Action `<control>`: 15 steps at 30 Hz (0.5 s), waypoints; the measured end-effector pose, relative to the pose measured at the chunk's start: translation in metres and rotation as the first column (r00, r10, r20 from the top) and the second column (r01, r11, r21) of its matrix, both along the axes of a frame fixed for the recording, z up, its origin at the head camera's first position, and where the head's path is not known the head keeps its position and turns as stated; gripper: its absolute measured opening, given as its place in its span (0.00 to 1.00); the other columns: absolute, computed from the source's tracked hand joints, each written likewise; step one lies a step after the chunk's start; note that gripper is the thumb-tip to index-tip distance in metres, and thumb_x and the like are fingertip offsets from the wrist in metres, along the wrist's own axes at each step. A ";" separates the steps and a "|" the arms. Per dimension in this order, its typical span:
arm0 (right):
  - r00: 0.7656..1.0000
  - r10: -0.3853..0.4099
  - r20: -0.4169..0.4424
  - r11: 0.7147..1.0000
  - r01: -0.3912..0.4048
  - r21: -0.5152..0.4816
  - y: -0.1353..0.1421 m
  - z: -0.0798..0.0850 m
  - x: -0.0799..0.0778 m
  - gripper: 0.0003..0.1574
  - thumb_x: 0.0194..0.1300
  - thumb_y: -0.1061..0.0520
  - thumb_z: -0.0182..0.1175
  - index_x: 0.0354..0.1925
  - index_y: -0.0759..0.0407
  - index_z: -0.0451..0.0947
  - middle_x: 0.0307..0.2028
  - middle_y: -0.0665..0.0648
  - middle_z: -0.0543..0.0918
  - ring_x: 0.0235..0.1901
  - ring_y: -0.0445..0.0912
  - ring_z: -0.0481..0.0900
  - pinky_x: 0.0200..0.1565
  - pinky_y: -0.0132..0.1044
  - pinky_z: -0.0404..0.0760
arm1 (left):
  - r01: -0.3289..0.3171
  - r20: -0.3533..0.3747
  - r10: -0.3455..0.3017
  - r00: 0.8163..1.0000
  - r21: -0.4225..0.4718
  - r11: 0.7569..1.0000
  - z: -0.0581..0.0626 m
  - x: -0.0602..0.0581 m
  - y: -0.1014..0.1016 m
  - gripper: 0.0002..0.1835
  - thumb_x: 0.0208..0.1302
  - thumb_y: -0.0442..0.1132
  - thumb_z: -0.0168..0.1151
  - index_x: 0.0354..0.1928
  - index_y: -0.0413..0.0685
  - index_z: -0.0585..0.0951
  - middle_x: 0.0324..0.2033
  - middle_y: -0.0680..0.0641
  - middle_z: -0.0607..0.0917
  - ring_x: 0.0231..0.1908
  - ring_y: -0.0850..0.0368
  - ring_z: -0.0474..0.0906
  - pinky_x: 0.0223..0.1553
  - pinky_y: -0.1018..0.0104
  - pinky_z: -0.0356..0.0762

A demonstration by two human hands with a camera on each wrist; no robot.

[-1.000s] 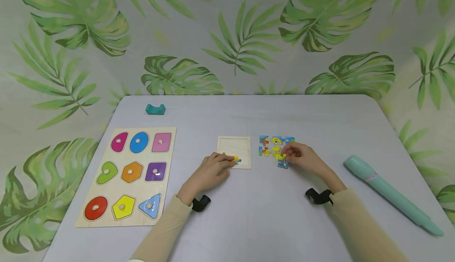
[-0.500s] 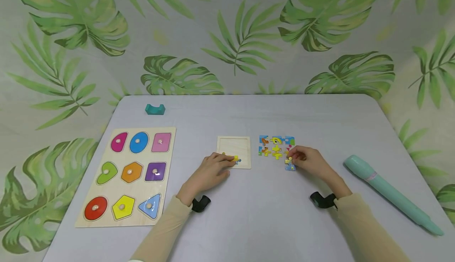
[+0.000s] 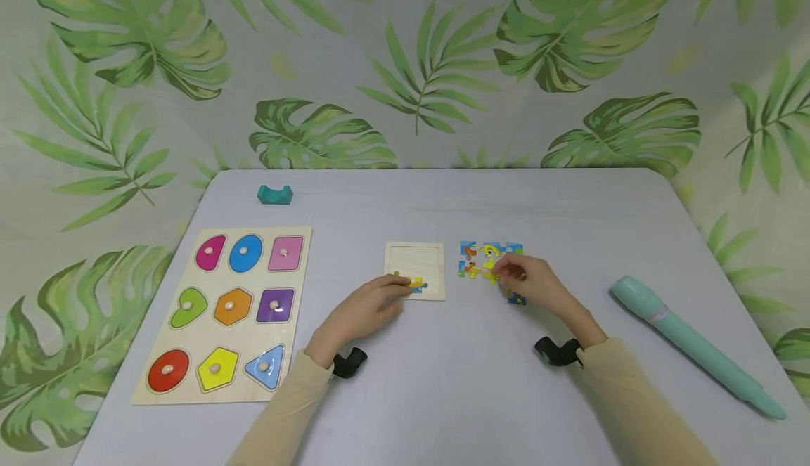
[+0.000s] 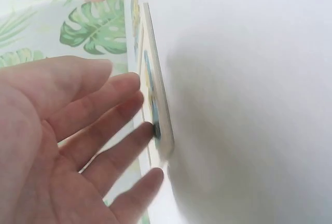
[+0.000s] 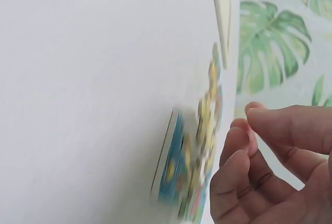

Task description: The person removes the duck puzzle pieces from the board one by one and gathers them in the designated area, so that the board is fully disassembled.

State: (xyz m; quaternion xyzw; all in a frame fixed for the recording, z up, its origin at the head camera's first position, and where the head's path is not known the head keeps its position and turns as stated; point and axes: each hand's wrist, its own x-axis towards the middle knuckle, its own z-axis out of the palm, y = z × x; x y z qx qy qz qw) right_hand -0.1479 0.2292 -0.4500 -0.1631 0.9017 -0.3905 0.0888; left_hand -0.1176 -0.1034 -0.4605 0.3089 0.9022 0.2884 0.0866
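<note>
My left hand point(image 3: 363, 308) reaches over the lower left of a square wooden puzzle tray point(image 3: 414, 255), fingers extended. Beside its fingertips, yellow and blue jigsaw pieces point(image 3: 418, 284) lie along the tray's bottom edge. In the left wrist view its fingers point(image 4: 119, 151) are spread close to the tray's side. My right hand point(image 3: 534, 283) hovers over a group of loose jigsaw pieces point(image 3: 491, 249) right of the tray, partly covering them. Thumb and forefinger come close together with nothing visible between them. A blue-edged piece point(image 3: 517, 299) lies just below that hand, blurred in the right wrist view.
A wooden knob-puzzle board point(image 3: 243, 332) with coloured shapes lies at the left. Behind it is a small teal notched block point(image 3: 275, 195). A long mint-green stick-like object point(image 3: 690, 343) lies diagonally at the right. Leaf-print cloth point(image 3: 436, 65) hangs behind the table.
My right hand moved a blue-edged piece rightward, released it and came back left over the middle pieces. The left hand drew back slightly, baring more of the pieces in the tray.
</note>
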 end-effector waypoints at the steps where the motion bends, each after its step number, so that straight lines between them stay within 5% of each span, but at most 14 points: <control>1: 1.000 0.020 0.000 1.000 -0.020 -0.011 -0.007 0.000 -0.001 0.07 0.61 0.69 0.60 0.39 0.65 0.79 0.31 0.55 0.79 0.32 0.47 0.74 0.34 0.35 0.74 | -0.010 0.008 0.010 1.000 0.004 1.000 0.000 0.000 -0.001 0.18 0.69 0.37 0.55 0.59 0.42 0.78 0.62 0.49 0.73 0.66 0.51 0.61 0.64 0.58 0.59; 15: 0.980 0.201 -0.005 0.972 -0.200 -0.120 -0.099 -0.006 -0.015 0.15 0.55 0.74 0.55 0.41 0.66 0.79 0.37 0.57 0.80 0.36 0.47 0.75 0.39 0.36 0.76 | -0.012 -0.077 0.012 0.997 0.009 1.000 -0.002 -0.001 -0.014 0.15 0.67 0.34 0.58 0.54 0.39 0.81 0.59 0.41 0.74 0.62 0.46 0.67 0.62 0.55 0.62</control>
